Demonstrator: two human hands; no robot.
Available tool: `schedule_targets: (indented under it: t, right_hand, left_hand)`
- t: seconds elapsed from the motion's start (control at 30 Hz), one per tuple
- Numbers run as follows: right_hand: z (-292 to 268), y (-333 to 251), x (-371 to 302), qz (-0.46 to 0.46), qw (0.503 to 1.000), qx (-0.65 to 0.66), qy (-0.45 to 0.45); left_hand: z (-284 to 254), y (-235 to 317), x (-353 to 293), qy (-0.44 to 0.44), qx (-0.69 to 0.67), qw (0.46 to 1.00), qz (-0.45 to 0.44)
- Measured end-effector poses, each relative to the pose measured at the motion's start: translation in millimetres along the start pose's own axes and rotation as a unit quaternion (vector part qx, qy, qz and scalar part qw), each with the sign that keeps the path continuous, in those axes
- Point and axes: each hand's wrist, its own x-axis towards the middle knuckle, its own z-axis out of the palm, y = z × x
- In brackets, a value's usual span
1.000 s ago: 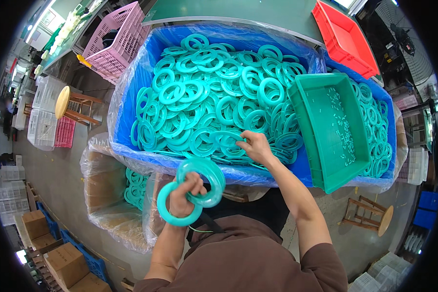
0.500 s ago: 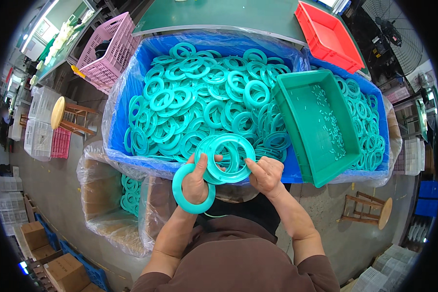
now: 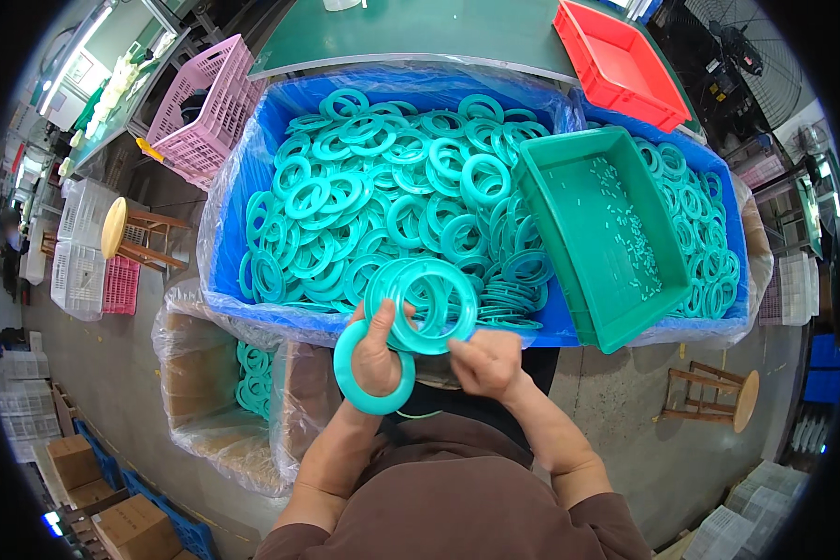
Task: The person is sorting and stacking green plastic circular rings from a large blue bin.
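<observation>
My left hand [image 3: 375, 362] is closed on a couple of overlapping teal plastic rings [image 3: 468, 306], thumb on their near side. Another teal ring [image 3: 371, 404] hangs around that hand. At the lower right edge of the held rings is my right hand [image 3: 491, 362], its fingers pinched together; what is in them, if anything, is hidden. Beyond the hands, a blue plastic-lined bin [image 3: 238, 201] is heaped with similar rings [image 3: 406, 224]. To the right, a green tray [image 3: 588, 233] holds several small white pieces [image 3: 630, 233] and rests tilted across the bin.
More teal rings [image 3: 691, 233] fill the bin's right section. A red tray [image 3: 621, 61] sits by the green table [image 3: 411, 37]. At left are a pink crate [image 3: 205, 103] and a wooden stool [image 3: 115, 227]; a lined carton [image 3: 196, 378] stands below. Another stool [image 3: 745, 401] is at right.
My right hand has shifted slightly down and left along the held ring's edge, its wrist turned more sideways. The left hand still holds the rings, nearly unmoved.
</observation>
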Motion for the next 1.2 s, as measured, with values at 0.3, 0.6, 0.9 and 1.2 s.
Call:
schedule_targets:
  t: [0.3,0.6,0.9,1.2]
  right_hand:
    - [-11.3,5.9,33.7,0.315,0.917,0.234,-0.074]
    - [-20.4,7.4,33.0,0.469,0.685,0.452,-0.326]
    - [-1.5,-16.0,0.0,0.388,0.809,0.382,-0.222]
    - [-16.1,-15.2,10.5,0.074,0.903,0.235,-0.351]
  left_hand:
    - [-2.9,28.6,1.5,-0.148,0.216,0.964,-0.039]
    - [-6.4,30.5,-0.7,-0.215,0.295,0.926,-0.099]
    - [-10.5,27.7,-9.8,-0.176,0.244,0.936,-0.185]
    - [-39.2,20.3,-4.5,-0.292,0.227,0.888,-0.273]
